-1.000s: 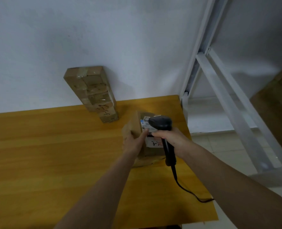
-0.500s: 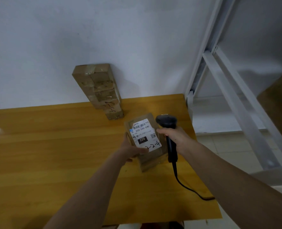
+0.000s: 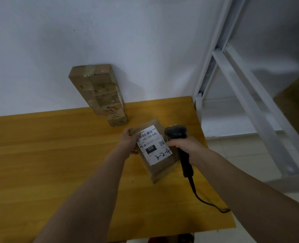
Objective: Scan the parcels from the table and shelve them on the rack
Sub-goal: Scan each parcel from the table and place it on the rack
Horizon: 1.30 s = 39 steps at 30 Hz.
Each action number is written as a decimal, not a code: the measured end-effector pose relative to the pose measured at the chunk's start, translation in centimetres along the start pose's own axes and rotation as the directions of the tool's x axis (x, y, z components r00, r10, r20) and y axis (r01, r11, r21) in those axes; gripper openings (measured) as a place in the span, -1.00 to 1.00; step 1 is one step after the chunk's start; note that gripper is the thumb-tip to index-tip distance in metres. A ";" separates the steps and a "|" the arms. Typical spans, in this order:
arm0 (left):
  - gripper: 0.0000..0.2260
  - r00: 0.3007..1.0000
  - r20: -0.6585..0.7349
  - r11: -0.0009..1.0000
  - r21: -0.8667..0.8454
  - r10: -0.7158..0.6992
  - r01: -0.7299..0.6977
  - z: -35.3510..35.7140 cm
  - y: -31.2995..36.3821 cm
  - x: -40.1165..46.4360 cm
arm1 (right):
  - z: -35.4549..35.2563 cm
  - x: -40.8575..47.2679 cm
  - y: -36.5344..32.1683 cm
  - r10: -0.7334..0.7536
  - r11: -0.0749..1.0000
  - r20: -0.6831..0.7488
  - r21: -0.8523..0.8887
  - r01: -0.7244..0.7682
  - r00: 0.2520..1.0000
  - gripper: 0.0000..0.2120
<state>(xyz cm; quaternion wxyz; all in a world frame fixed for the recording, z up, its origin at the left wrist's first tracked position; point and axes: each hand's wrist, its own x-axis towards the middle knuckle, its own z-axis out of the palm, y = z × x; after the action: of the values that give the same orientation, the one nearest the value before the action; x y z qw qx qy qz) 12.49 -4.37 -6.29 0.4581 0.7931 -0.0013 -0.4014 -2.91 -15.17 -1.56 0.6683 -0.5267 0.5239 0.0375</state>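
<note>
A small brown cardboard parcel [image 3: 162, 168] with a white label reading 220-220-C40 and handwritten 3-2-4 is tilted up off the wooden table [image 3: 57, 163], label facing me. My left hand [image 3: 129, 141] grips its upper left edge. My right hand [image 3: 185, 144] grips a black barcode scanner [image 3: 175, 133] just right of the parcel, its cable [image 3: 203, 200] trailing over the table. A stack of several taped brown parcels [image 3: 99, 92] stands at the table's back edge against the wall.
A white metal rack frame [image 3: 241, 95] stands right of the table, beyond its right edge. A large brown box [image 3: 296, 106] shows at the far right. The white wall runs behind the table. Pale floor tiles lie below the rack.
The parcel has been turned and tilted so its label faces me. The scanner has moved off the label to the parcel's right side.
</note>
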 end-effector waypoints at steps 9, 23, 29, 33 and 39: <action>-0.66 0.953 -0.113 0.955 0.131 0.280 -0.265 -0.5 1.8 -1.0 | 0.1 -0.6 0.5 -0.116 0.987 0.009 0.111 0.114 0.993 -0.83; -0.63 0.792 -0.145 0.718 0.539 0.594 -0.440 2.5 3.5 -5.0 | -2.5 -5.3 0.4 -0.353 0.926 -0.019 -0.147 0.347 0.935 -0.91; -0.63 0.802 -0.201 0.744 0.545 0.563 -0.386 2.5 3.7 -5.2 | -3.5 -7.2 3.7 -0.366 0.924 0.021 -0.114 0.366 0.930 -0.95; -0.66 0.803 -0.215 0.749 0.550 0.555 -0.370 2.6 4.0 -5.4 | -3.9 -8.0 4.8 -0.387 0.912 0.075 -0.115 0.394 0.919 -0.94; -0.67 0.798 -0.226 0.749 0.550 0.558 -0.368 3.1 4.1 -5.7 | -4.4 -8.8 4.8 -0.413 0.896 0.089 -0.136 0.422 0.906 -0.90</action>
<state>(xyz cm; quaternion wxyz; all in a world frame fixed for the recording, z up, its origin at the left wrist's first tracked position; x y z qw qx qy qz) 8.14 -6.84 -0.45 0.3247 0.9161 -0.2134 -0.0992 -12.67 -11.94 2.22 0.6336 -0.6749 0.3747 -0.0518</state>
